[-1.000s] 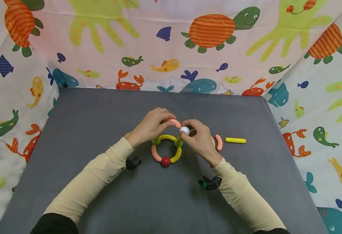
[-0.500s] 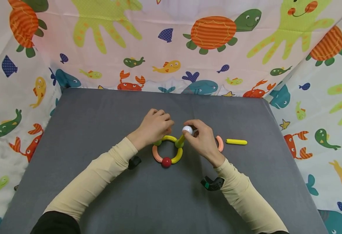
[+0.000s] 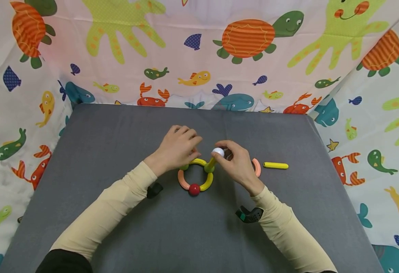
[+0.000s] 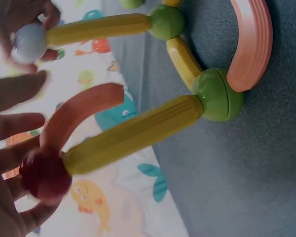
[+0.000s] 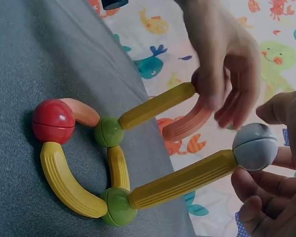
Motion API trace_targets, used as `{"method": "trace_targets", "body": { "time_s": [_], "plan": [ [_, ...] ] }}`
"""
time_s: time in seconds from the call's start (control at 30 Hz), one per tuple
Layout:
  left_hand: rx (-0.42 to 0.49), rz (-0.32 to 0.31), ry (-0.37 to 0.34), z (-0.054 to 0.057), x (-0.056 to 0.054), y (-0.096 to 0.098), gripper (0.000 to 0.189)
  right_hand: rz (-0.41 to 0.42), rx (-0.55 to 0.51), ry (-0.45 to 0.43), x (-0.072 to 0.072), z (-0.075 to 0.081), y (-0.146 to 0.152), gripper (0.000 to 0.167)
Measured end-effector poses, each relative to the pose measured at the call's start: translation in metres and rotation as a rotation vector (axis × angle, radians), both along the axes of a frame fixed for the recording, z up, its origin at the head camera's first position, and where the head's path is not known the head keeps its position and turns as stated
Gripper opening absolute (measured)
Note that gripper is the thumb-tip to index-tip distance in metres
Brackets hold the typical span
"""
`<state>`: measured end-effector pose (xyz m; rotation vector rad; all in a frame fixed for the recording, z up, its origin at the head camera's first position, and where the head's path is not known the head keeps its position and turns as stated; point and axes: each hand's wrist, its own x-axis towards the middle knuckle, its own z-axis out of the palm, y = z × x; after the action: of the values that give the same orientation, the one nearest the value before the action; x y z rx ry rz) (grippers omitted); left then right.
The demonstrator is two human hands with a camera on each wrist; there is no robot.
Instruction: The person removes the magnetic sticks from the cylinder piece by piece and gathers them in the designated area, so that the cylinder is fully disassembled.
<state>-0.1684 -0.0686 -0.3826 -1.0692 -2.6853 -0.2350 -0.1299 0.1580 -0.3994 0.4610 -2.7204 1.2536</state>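
Observation:
A ring of red and green balls joined by curved pink and yellow rods lies on the table; its red ball (image 3: 194, 189) faces me. Two straight yellow rods (image 5: 182, 180) rise from its green balls (image 5: 119, 207). My right hand (image 3: 235, 159) pinches the white ball (image 5: 255, 146) topping one rod. The other carries a dark red ball (image 4: 45, 173) with a curved pink rod (image 4: 81, 113) attached, its far end free. My left hand (image 3: 178, 148) is around that dark red ball, fingers apart; contact is unclear. In the head view it hides this ball.
A loose straight yellow rod (image 3: 276, 165) lies to the right on the grey table (image 3: 172, 235). Beside my right hand is a curved pink rod (image 3: 256, 167), partly hidden by it. Patterned cloth (image 3: 117, 76) stands behind and at the sides.
The curved pink rod held by my left hand went down out of sight behind that hand. The left fingers have since spread a little. My right hand stays on the white ball.

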Motion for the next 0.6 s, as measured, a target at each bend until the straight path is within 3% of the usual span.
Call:
{"method": "trace_targets", "body": {
  "time_s": [0.17,0.23,0.4,0.6],
  "plan": [
    [0.36,0.161,-0.248,-0.001,0.008,-0.02,0.04,0.034,-0.127,-0.205,0.002,0.003,0.007,0.043],
    [0.463,0.196,-0.322,-0.003,0.01,-0.026,0.037,0.044,-0.186,-0.285,0.002,0.004,0.01,0.046],
    [0.574,0.179,-0.448,-0.009,0.013,-0.031,0.033,0.064,-0.317,-0.411,0.002,0.004,0.014,0.048],
    [0.648,0.188,-0.494,-0.011,0.012,-0.036,0.028,0.108,-0.417,-0.465,0.0,-0.001,0.015,0.049]
  ]
}}
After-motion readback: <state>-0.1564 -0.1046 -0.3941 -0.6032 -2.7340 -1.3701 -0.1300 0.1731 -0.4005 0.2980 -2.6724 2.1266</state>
